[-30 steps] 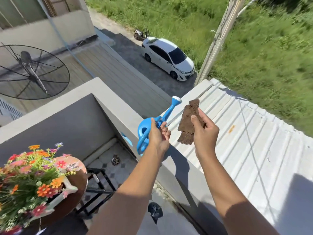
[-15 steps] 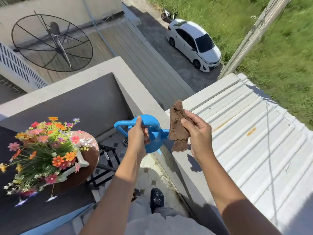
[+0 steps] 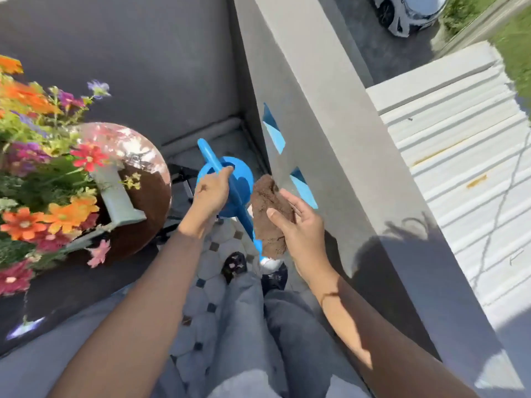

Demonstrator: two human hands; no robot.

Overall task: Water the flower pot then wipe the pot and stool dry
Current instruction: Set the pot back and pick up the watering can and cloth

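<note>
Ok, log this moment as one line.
left hand: holds blue watering can | right hand: holds brown cloth | flower pot: untouched

Watering can (image 3: 230, 185) lower — spout now downward

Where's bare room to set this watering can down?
Free: the wide parapet top right of the watering can, and tiled floor by the shoes. Crowded: the round stool, mostly taken by the flower pot.
</note>
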